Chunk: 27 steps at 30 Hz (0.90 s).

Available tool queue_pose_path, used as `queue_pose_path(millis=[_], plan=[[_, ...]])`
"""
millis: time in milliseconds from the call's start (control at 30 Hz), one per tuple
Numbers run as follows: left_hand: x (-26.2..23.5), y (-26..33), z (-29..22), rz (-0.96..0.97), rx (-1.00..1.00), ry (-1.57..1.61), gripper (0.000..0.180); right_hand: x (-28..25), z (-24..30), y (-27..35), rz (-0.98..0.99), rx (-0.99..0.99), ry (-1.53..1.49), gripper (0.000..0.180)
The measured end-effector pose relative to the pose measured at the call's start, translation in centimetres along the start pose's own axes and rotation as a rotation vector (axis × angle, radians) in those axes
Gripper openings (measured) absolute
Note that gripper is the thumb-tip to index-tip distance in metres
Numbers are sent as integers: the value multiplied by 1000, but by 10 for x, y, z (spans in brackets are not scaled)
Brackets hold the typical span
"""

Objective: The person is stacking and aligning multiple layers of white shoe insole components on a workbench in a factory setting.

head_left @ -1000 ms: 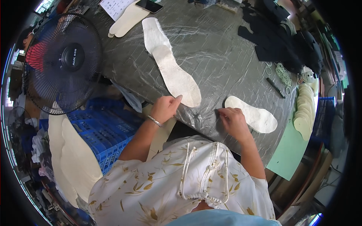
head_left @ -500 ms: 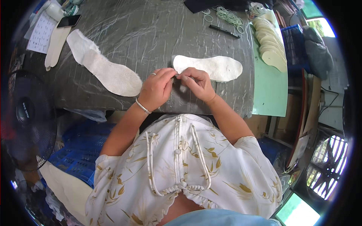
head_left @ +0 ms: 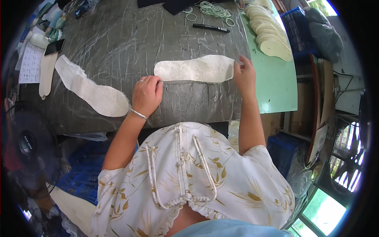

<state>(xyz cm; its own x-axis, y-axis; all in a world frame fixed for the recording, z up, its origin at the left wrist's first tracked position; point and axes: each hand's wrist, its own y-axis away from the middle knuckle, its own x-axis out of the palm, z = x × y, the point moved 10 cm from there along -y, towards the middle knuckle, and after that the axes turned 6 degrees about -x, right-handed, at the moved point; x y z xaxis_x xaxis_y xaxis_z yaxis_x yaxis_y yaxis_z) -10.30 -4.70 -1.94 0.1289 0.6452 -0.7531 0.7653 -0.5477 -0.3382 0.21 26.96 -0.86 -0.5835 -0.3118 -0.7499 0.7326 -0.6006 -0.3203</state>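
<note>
A pale, fleecy insole (head_left: pixel 193 70) lies crosswise on the dark table in front of me. My left hand (head_left: pixel 147 94) is closed at its left end, with curled fingers and thumb at the near corner. At the opposite end, my right hand (head_left: pixel 245 77) has its thumb and bent fingers on the insole's edge; the exact contact is partly hidden. To the left of my left hand, a second fleecy insole (head_left: pixel 106 100) lies slantwise, overlapping another furry white piece (head_left: pixel 69 73).
Overlapping cream insoles (head_left: pixel 272 37) lie in a row on a green board (head_left: pixel 276 89) at right. Beyond my hands are a black marker (head_left: pixel 211 28) and pale green bands (head_left: pixel 215 11). At left are a phone (head_left: pixel 54 47), a written sheet (head_left: pixel 30 65) and a fan (head_left: pixel 29 144).
My hands have come apart from a joint pinch at the insole's near edge. The right one has moved to the insole's right end, the left stays by its left end. The whole view has shifted.
</note>
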Motion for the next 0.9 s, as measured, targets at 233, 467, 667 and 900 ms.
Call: queue_pose_path(millis=[233, 467, 667, 900], plan=[[-1, -4, -5, -44, 25, -32, 8, 18, -65, 6, 230, 352, -302, 27], [-47, 20, 34, -228, -276, 372, 13, -8, -122, -1, 157, 507, -542, 27], [-169, 77, 182, -736, -644, 304, 14, -3, 20, -4, 123, -49, -334, 23], [-189, 120, 333, -639, -1259, 638, 32, 127, 300, 169, 601, -1093, -337, 21]])
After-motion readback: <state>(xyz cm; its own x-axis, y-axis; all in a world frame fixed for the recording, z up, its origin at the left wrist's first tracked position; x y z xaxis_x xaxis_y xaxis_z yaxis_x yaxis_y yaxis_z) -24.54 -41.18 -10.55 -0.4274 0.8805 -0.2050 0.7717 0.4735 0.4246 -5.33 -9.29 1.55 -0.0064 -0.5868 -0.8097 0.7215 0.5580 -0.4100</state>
